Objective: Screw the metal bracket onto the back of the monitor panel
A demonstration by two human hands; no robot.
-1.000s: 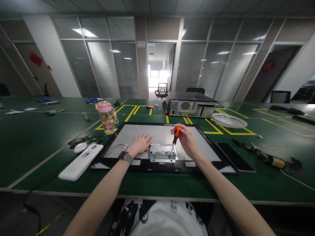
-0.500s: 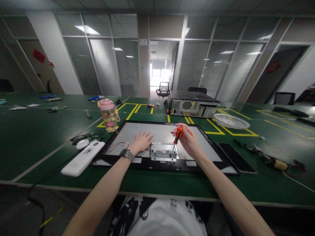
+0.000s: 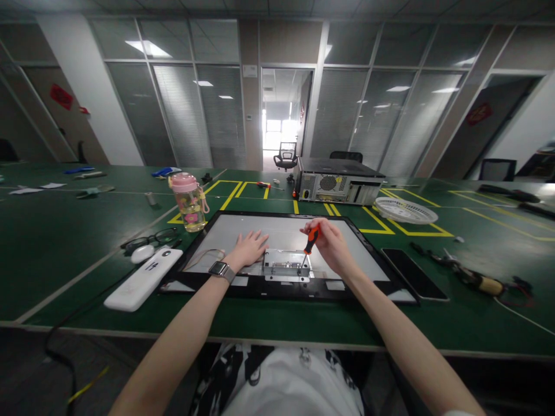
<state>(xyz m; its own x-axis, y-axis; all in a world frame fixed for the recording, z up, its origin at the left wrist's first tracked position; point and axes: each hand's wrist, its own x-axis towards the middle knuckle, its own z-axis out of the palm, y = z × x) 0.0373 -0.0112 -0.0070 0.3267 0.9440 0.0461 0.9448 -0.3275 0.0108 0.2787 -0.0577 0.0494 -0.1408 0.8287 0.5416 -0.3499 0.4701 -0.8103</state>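
A flat screen panel (image 3: 225,234) with a black frame lies on the green table in front of me. Near its front edge sits a silver metal bracket (image 3: 274,257). My right hand (image 3: 328,241) is closed around an orange and black screwdriver (image 3: 311,238), held tilted, with its shaft pointing down at the bracket's right part. Whether the tip sits in a screw is too small to tell. My left hand (image 3: 248,249) lies flat on the panel, fingers spread, just left of the bracket; a watch is on that wrist. A thin cable (image 3: 199,256) runs over the panel's left side.
Left of the panel are a white power bank (image 3: 143,281), glasses (image 3: 158,237) and a pink-lidded bottle (image 3: 189,202). A phone (image 3: 414,273) and bundled wires (image 3: 470,276) lie on the right. Behind stand a computer case (image 3: 340,182), a white basket (image 3: 405,211) and another screwdriver (image 3: 265,185).
The whole view has shifted slightly. The screwdriver stays on the bracket with a similar tilt, and my right-hand grip on it changes only a little. My left hand stays flat on the panel.
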